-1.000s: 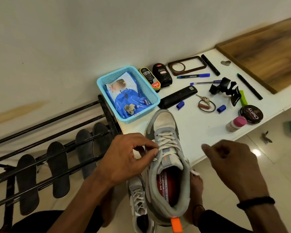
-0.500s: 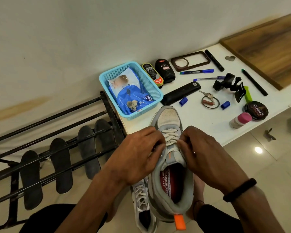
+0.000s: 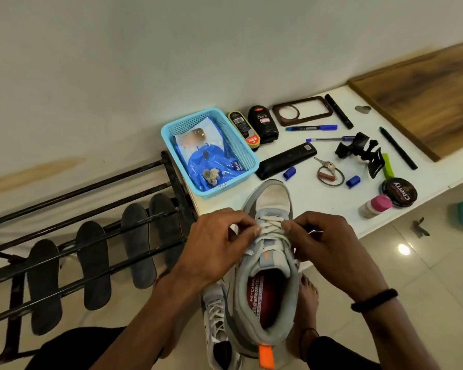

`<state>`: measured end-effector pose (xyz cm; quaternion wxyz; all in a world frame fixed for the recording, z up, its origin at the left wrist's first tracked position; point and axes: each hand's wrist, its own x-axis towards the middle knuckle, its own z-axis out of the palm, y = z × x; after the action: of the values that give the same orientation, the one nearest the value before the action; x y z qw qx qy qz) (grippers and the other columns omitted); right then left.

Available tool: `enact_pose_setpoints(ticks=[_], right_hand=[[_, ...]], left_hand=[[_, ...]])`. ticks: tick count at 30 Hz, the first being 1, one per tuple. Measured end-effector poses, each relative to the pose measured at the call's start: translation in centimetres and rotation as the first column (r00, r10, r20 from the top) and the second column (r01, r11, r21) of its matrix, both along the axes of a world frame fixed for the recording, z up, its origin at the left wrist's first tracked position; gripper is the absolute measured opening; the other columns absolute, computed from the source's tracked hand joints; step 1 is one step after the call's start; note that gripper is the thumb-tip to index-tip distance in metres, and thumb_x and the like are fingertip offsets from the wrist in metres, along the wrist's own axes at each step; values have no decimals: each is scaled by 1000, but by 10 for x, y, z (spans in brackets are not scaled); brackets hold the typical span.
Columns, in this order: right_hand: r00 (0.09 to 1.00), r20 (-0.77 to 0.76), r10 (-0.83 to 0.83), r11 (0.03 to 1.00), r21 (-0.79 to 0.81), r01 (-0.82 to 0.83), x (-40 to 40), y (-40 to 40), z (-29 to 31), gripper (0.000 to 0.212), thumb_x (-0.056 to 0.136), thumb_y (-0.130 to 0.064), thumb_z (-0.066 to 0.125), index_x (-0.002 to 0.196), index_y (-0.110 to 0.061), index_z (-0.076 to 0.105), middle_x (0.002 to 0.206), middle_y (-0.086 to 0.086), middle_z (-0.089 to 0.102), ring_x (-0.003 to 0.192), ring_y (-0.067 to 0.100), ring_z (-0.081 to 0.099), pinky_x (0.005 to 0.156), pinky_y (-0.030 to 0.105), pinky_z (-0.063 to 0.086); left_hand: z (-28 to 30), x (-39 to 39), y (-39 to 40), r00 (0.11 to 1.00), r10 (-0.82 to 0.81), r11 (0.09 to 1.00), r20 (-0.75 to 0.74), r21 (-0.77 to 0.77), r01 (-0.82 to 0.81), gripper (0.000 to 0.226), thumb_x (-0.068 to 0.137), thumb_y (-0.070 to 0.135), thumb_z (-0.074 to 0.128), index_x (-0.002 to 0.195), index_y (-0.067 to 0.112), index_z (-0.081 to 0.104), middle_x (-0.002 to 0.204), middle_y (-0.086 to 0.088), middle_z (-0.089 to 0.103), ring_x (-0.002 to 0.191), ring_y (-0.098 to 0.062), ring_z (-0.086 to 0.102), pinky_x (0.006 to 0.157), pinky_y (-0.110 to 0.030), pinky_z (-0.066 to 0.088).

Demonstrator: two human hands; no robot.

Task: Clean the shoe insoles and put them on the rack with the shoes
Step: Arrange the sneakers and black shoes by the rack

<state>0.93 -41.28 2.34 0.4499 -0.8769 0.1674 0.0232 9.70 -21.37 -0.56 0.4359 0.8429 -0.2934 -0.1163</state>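
Head view shows the shoe [image 3: 267,252] at lower centre of the frame, toe pointing up toward the desk [image 3: 318,206], heel near the bottom edge. Both hands work the laces [image 3: 271,225]: the left hand [image 3: 219,249] and the right hand [image 3: 324,244] each have fingers curled, pinching lace at the upper eyelets from either side. A red insole [image 3: 259,297] lies inside the shoe's opening.

I judge the shoe light, with a soft upper that gives under a squeeze and a stiffer sole; the heel collar or the sole's sides would make the surest hold. The insole looks thin and floppy, best pulled out by its heel end. Laces are limp and can slip.

A second shoe [image 3: 217,324] sits on the tiled floor below. Four dark insoles [image 3: 94,265] hang on the black rack [image 3: 72,193] at lower left. The white desk, against a plain wall, carries a blue basket [image 3: 238,145], polish, pens and keys.
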Motion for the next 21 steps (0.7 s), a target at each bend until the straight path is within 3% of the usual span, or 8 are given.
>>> enact_pose_setpoints(ticks=[4,6,9,13,16,21], right_hand=[[995,-101,19,964,-262,-45,12,5,4,18,89,-45,68,87,-27,70,81,-12,67,74,4,62,68,21,53],[986,-161,39,911,-399,-101,16,12,8,19,94,-44,62,92,-26,67,88,-8,65,79,8,60,71,26,52],[971,-226,82,780,-592,-204,20,26,2,18,100,-39,52,101,-21,57,96,0,61,84,19,59,75,34,52],[963,-224,153,816,-520,-250,18,24,-5,21,102,-38,41,96,-18,47,86,-2,54,73,15,49,63,28,35],[978,-142,153,889,-412,-199,13,19,-3,19,99,-33,47,89,-18,48,78,-3,52,67,13,46,58,27,31],[990,13,139,948,-292,-129,7,16,-11,14,95,-27,54,84,-20,50,75,-7,52,66,11,45,57,20,33]], left_hand=[[21,20,-10,993,-122,966,10,231,116,21,89,52,71,95,32,78,88,18,72,78,3,64,74,-24,56],[31,23,-19,968,-233,905,87,385,183,24,93,51,67,100,31,78,96,14,72,85,-2,64,82,-32,56],[32,12,-32,927,-306,835,217,529,152,25,100,45,56,110,27,69,110,3,66,100,-20,60,87,-40,50],[22,14,-31,925,-327,845,196,500,192,16,103,40,49,102,25,54,106,2,56,98,-21,56,85,-41,48],[16,20,-27,918,-369,842,145,471,263,15,104,38,47,96,25,46,99,6,52,90,-17,52,85,-41,49],[19,28,-24,943,-323,893,84,358,274,24,94,53,61,91,28,64,86,12,63,82,-8,58,77,-39,53]])
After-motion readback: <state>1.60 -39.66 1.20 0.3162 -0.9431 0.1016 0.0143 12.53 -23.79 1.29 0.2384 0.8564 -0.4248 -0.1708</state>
